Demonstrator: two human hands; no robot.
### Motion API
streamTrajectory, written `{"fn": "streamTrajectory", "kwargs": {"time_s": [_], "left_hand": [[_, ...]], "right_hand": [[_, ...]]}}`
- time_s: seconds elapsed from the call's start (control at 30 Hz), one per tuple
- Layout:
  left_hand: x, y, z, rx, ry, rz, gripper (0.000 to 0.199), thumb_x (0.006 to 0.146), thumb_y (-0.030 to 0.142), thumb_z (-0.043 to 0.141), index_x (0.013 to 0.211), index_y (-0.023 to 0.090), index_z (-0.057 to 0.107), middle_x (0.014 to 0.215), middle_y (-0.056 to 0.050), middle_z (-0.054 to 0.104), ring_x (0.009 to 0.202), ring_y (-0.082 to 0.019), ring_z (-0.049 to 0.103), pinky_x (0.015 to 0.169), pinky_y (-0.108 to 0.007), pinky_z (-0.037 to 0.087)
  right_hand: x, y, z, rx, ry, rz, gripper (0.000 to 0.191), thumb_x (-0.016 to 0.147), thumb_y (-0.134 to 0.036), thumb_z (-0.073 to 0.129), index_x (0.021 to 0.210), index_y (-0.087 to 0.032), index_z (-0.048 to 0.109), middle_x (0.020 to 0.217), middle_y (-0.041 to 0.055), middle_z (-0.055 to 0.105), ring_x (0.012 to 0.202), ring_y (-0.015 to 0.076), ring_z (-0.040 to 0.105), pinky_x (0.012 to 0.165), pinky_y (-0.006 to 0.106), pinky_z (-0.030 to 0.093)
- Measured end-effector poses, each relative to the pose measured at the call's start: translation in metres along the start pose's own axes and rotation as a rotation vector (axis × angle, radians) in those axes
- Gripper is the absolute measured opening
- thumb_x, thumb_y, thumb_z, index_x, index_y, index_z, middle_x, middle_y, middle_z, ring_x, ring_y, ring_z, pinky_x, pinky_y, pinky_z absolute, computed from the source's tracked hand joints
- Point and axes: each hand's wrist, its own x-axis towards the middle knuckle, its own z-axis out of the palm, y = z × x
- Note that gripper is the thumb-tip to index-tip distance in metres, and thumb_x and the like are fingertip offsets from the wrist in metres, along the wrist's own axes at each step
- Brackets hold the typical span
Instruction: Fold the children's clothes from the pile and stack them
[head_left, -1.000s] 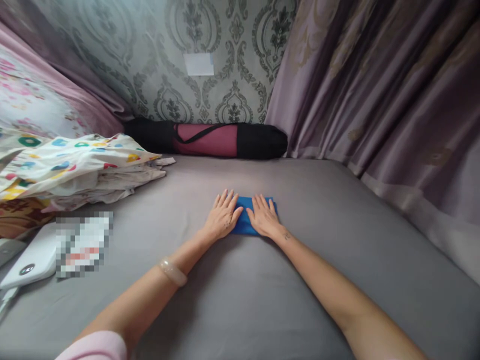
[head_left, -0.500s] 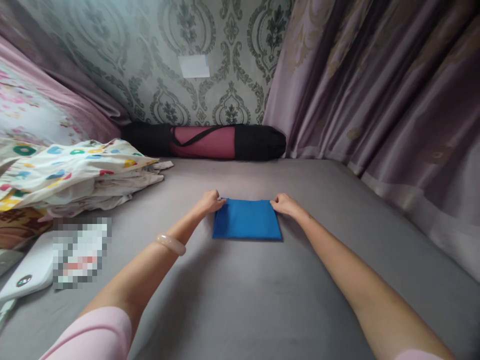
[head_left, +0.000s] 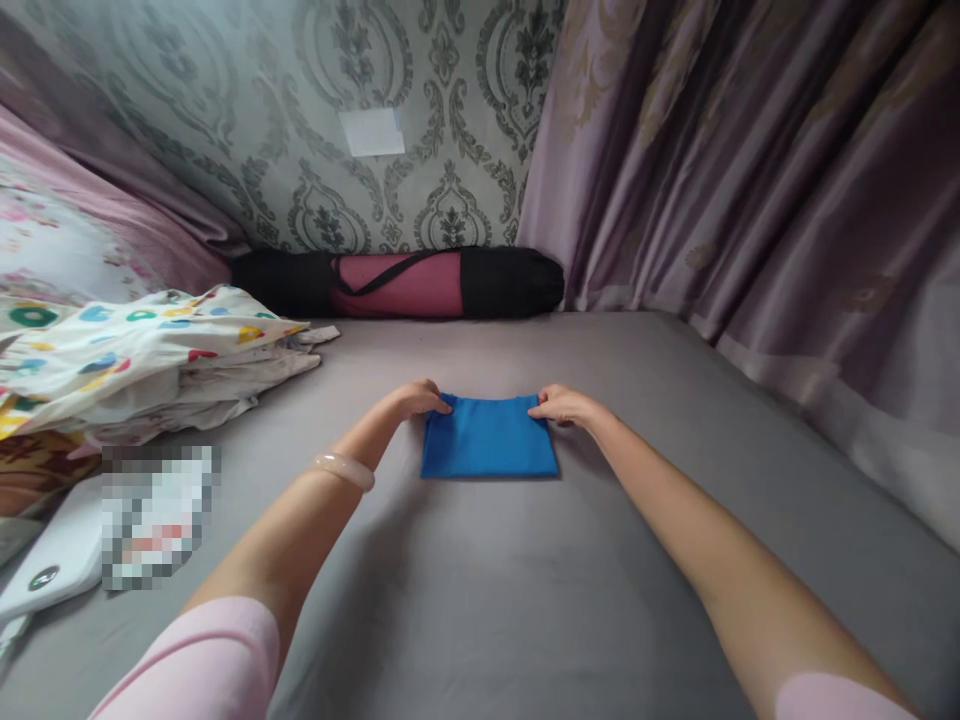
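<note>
A folded blue cloth (head_left: 489,440) lies on the grey bed sheet (head_left: 480,580), its near edge straight and flat. At the cloth's far left corner my left hand (head_left: 420,399) pinches the fabric, thumb on top. My right hand (head_left: 562,404) grips the far right corner the same way. Between the two hands the far edge dips slightly and seems a little raised off the sheet. The fingers under the cloth are hidden. A pale bangle (head_left: 345,470) circles my left wrist.
A black and maroon long bag (head_left: 397,285) lies along the patterned wall. Left of me are a heap of patterned fabric (head_left: 150,350), a white device (head_left: 56,550) with a cable, and a blurred-out packet (head_left: 161,520). Purple curtains (head_left: 720,180) hang at the right.
Both hands have closed further over the far corners, the right one shifting slightly left. The cloth's far edge now sags between them. The view has shifted a little.
</note>
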Motion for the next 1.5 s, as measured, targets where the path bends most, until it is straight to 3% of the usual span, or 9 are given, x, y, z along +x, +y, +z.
{"fn": "streamTrajectory", "kwargs": {"time_s": [0.33,0.57,0.7,0.77,0.9,1.1,1.23,1.37,1.5], "left_hand": [[-0.027,0.009,-0.001,-0.421,0.001,0.024,0.038,0.061,0.024,0.072,0.096,0.018,0.059,0.079,0.000,0.062,0.073,-0.013,0.058,0.061,-0.022,0.043],[-0.050,0.022,-0.031,-0.481,-0.086,0.286,0.049,0.063,0.029,0.074,0.108,0.016,0.063,0.093,-0.005,0.068,0.081,-0.015,0.060,0.071,-0.026,0.044],[-0.053,0.035,-0.046,-0.511,-0.008,0.543,0.045,0.063,0.026,0.074,0.105,0.015,0.062,0.094,-0.005,0.067,0.081,-0.015,0.061,0.074,-0.029,0.045],[-0.054,0.038,-0.049,-0.462,0.063,0.703,0.042,0.067,0.023,0.070,0.107,0.015,0.060,0.096,-0.005,0.066,0.080,-0.015,0.060,0.073,-0.029,0.045],[-0.066,0.027,-0.034,-0.053,0.293,0.938,0.039,0.073,0.008,0.054,0.112,0.016,0.058,0.095,-0.005,0.062,0.085,-0.016,0.055,0.079,-0.031,0.044],[-0.099,-0.033,0.028,0.545,0.116,1.006,0.051,0.073,-0.001,0.041,0.115,0.020,0.059,0.103,-0.008,0.059,0.094,-0.020,0.049,0.085,-0.034,0.042],[-0.116,-0.051,0.039,0.561,0.093,0.895,0.048,0.064,0.000,0.044,0.102,0.022,0.064,0.102,-0.006,0.061,0.094,-0.021,0.051,0.086,-0.036,0.040],[-0.111,-0.039,0.029,0.445,0.163,0.832,0.032,0.072,0.005,0.043,0.089,0.021,0.065,0.092,-0.004,0.065,0.088,-0.019,0.054,0.086,-0.036,0.041],[-0.085,-0.012,0.041,0.392,0.427,0.715,0.032,0.087,0.016,0.038,0.109,0.018,0.062,0.106,-0.008,0.066,0.097,-0.021,0.058,0.090,-0.039,0.044]], "right_hand": [[-0.010,-0.003,-0.001,0.298,-0.011,-0.016,0.012,0.080,-0.022,0.060,0.090,-0.015,0.062,0.068,-0.0012,0.059,0.057,0.0080,0.053,0.054,0.018,0.044],[-0.037,-0.003,-0.044,0.492,-0.224,-0.195,0.039,0.075,-0.022,0.066,0.114,-0.016,0.065,0.102,0.0079,0.069,0.080,0.0125,0.062,0.063,0.019,0.047],[-0.047,-0.012,-0.072,0.399,-0.135,-0.410,0.036,0.073,-0.025,0.066,0.108,-0.018,0.069,0.104,0.0058,0.069,0.088,0.0161,0.062,0.075,0.026,0.049],[-0.049,-0.015,-0.076,0.320,0.055,-0.560,0.028,0.074,-0.025,0.064,0.101,-0.019,0.070,0.097,0.0044,0.068,0.086,0.0167,0.061,0.078,0.029,0.048],[-0.056,-0.003,-0.056,-0.023,0.459,-0.886,0.017,0.077,-0.015,0.056,0.089,-0.021,0.067,0.090,0.0044,0.061,0.086,0.0185,0.056,0.080,0.033,0.045],[-0.083,0.046,0.009,-0.443,0.237,-1.021,0.035,0.075,0.002,0.043,0.096,-0.020,0.062,0.094,0.0069,0.058,0.088,0.0197,0.051,0.080,0.031,0.042],[-0.096,0.054,0.018,-0.380,0.137,-0.920,0.036,0.071,0.003,0.043,0.089,-0.019,0.064,0.089,0.0051,0.059,0.083,0.0176,0.052,0.076,0.029,0.042],[-0.092,0.034,0.008,-0.241,0.141,-0.844,0.026,0.075,-0.004,0.043,0.068,-0.020,0.062,0.078,0.0023,0.061,0.075,0.0149,0.056,0.074,0.027,0.045],[-0.067,0.002,0.020,-0.166,0.405,-0.758,0.036,0.087,-0.014,0.037,0.109,-0.016,0.065,0.118,0.0097,0.064,0.112,0.0204,0.056,0.100,0.034,0.040]]}}
